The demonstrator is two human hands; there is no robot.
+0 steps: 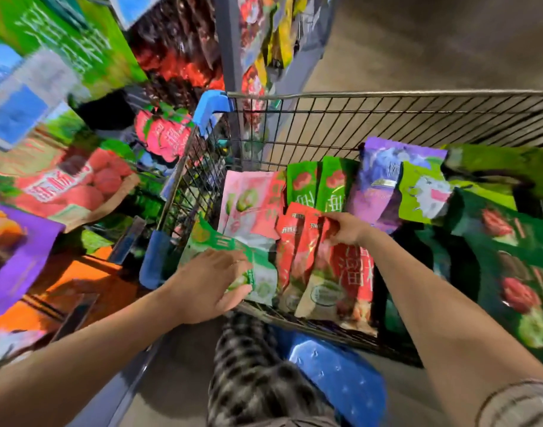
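A wire shopping cart (387,95) stands in front of me, filled with standing snack bags. My left hand (208,285) grips a green and white bag (261,272) at the cart's near left corner. My right hand (347,229) pinches the top of a red bag (341,272) in the middle of the near row. A second red bag (290,245) stands just left of it. Behind them are a pink bag (251,201), two green bags (316,183) and a purple bag (378,180).
Store shelves on the left hold large bags: green (66,41), red (76,183), purple (14,248), orange (73,282). Dark green bags (510,257) fill the cart's right side. A blue cart handle (338,374) is below. Bare floor (433,41) lies beyond the cart.
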